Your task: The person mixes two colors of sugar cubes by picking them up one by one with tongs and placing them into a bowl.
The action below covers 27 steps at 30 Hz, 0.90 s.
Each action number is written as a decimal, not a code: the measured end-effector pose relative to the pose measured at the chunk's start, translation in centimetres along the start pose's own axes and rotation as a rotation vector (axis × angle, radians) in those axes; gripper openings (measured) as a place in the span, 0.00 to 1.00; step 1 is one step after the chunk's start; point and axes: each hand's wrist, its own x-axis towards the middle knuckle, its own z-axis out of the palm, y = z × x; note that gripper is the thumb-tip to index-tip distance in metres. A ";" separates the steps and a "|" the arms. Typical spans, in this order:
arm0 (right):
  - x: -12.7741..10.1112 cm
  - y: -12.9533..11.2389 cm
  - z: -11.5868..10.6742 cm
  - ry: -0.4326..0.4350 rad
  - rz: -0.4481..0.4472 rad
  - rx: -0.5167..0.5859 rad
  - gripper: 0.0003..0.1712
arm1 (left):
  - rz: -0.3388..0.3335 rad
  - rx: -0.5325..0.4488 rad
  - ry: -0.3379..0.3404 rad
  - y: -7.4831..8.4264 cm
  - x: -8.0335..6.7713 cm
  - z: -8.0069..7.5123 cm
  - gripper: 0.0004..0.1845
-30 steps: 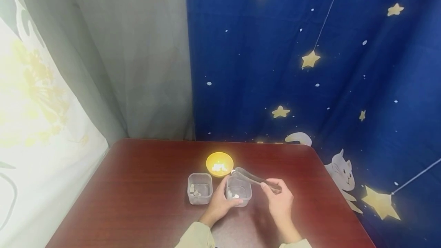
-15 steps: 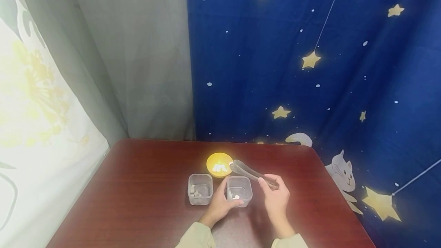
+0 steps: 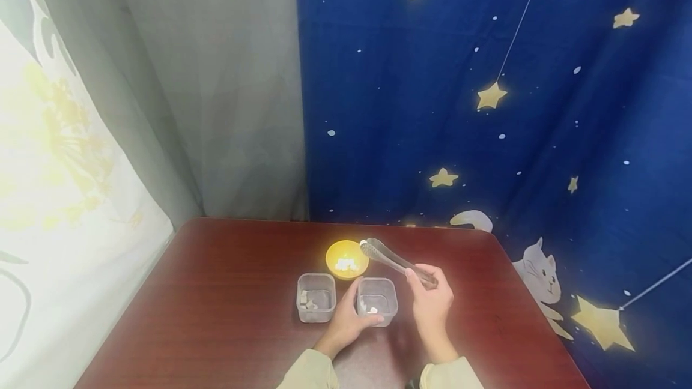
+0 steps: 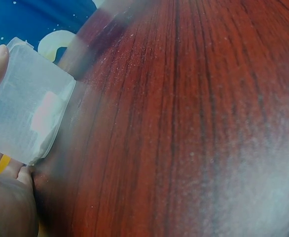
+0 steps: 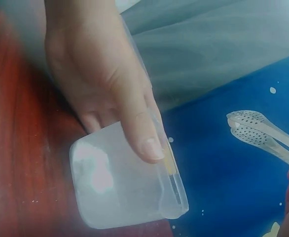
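Note:
In the head view my left hand (image 3: 345, 320) holds a clear square plastic container (image 3: 390, 308) by its side, thumb across the near wall. A few small white pieces (image 3: 373, 310) lie inside. My right hand (image 3: 434, 302) grips metal food tongs (image 3: 393, 260), whose tips are raised by the right rim of a yellow bowl (image 3: 331, 257). White pieces (image 3: 346, 265) lie in that bowl. The right wrist view shows the tongs' perforated tips (image 5: 250, 129) with a small white piece (image 5: 234, 124) between them. Seen from the left wrist, the container (image 4: 31, 98) stands within the left hand's grasp.
A second clear container (image 3: 318, 317), left of my left hand, holds several small pale chunks (image 3: 307, 301). Everything stands on a dark red wooden table (image 3: 227, 305). Behind it hang a grey curtain (image 3: 248, 107) and a blue star-patterned curtain (image 3: 389, 107).
My right hand has moved the tongs up and away from the container's far rim to the bowl's right rim, the white piece still in their tips. My left hand and the container have stayed put.

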 end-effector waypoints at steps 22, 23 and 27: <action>0.1 -0.1 -0.1 -0.016 0.079 -0.031 0.14 | -0.005 0.017 0.005 -0.1 0.0 0.0 0.57; 0.0 -0.1 -0.2 -0.020 0.083 -0.038 0.14 | -0.007 0.016 0.004 -0.1 0.0 0.0 0.57; -0.3 0.0 -0.6 -0.031 0.097 -0.083 0.13 | -0.018 0.012 0.000 -0.1 0.0 0.0 0.57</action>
